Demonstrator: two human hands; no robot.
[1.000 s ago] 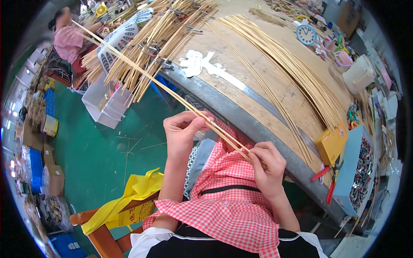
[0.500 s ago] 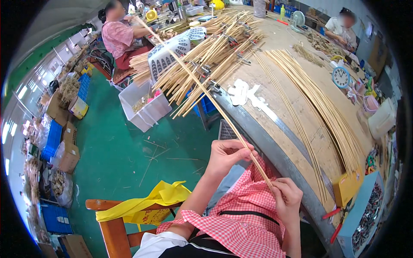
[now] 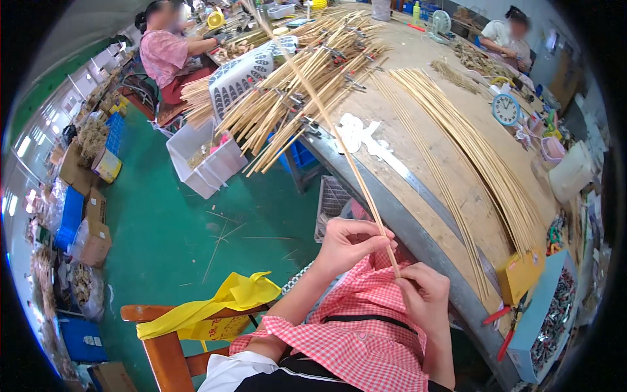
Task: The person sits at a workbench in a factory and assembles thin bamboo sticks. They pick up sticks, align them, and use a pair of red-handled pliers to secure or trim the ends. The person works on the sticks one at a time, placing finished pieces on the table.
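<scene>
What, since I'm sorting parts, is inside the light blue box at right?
The light blue box holds many small metallic pieces; they cover its bottom, so anything underneath cannot be seen.

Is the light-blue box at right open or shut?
Open: no lid covers the light-blue box, and many small metallic pieces show inside.

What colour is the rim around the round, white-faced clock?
Light blue; the round, white-faced clock shows best in the head view.

A blue-rimmed clock, a pale green fan, yellow cloth over a wooden chair
</scene>
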